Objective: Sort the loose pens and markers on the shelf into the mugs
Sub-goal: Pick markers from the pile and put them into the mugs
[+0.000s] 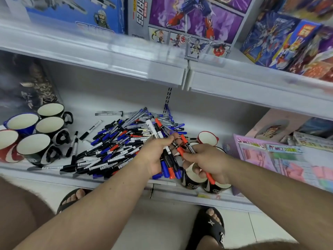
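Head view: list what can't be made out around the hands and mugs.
- Two black mugs: interiors hidden by the right hand.
- Markers in the left hand: exact count unclear, they overlap.
- Marker pile: print too small.
- Red mug: cut off by the left edge.

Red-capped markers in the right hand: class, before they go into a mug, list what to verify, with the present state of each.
1. Right hand grips the red-capped markers: ok, its fingers are closed on them.
2. Left hand keeps its mixed bundle secure: ok, blue, red and black caps are held together.
3. A mug is close to the right hand: ok, black mugs stand directly under it.
4. Those black mugs are empty: cannot tell, the hands cover their mouths.
5. Red mug behind is free: ok, its visible inside is empty.
6. Loose pile cleared: not ok, many markers remain.
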The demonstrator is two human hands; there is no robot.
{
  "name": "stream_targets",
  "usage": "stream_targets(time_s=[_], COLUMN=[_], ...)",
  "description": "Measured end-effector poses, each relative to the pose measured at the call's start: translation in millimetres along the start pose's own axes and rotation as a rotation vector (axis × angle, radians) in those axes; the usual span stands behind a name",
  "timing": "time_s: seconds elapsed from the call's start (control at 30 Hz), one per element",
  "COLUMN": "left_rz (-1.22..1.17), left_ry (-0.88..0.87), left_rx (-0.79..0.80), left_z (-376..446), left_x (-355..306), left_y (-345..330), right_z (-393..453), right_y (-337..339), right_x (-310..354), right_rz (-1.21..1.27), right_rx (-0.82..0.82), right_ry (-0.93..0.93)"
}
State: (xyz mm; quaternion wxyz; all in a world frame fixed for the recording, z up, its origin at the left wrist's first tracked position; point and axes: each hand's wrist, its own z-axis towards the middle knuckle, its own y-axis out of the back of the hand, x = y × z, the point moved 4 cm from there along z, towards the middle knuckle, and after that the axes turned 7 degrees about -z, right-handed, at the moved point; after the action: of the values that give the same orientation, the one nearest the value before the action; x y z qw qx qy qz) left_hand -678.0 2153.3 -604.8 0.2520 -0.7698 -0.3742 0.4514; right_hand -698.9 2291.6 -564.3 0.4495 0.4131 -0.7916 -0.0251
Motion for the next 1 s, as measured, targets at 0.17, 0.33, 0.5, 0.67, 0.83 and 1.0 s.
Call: stream_targets(time_s=[0.17, 0.33, 0.5, 0.67, 0.83, 1.0], left_rz=[0.127, 0.161, 0.222, 0.236, -0.072, -0.163], left_ry=[0.028, 0.049, 0.076, 0.073, 0.069, 0.099], left_rx=[-0.076, -0.143, -0.149, -0.151, -0.140, -0.084], left_z=[2, 12, 12, 8, 14, 12], left_x=[19, 31, 40, 52, 44, 53], left_y=[-7, -4, -1, -3, -9, -28], right_z=[2, 5, 9, 0, -8, -13], right_y=[5, -5, -20, -15, 23, 31], right_x=[4, 4, -9, -16, -7, -8], right_rz=[-0.141, -0.152, -0.278, -0.338, 0.068, 0.073], right_rx=[-0.074, -0.129, 0.038, 0.037, -0.121, -0.353], right_ry=[0.003, 0.035, -0.011, -0.059, 0.008, 0.127])
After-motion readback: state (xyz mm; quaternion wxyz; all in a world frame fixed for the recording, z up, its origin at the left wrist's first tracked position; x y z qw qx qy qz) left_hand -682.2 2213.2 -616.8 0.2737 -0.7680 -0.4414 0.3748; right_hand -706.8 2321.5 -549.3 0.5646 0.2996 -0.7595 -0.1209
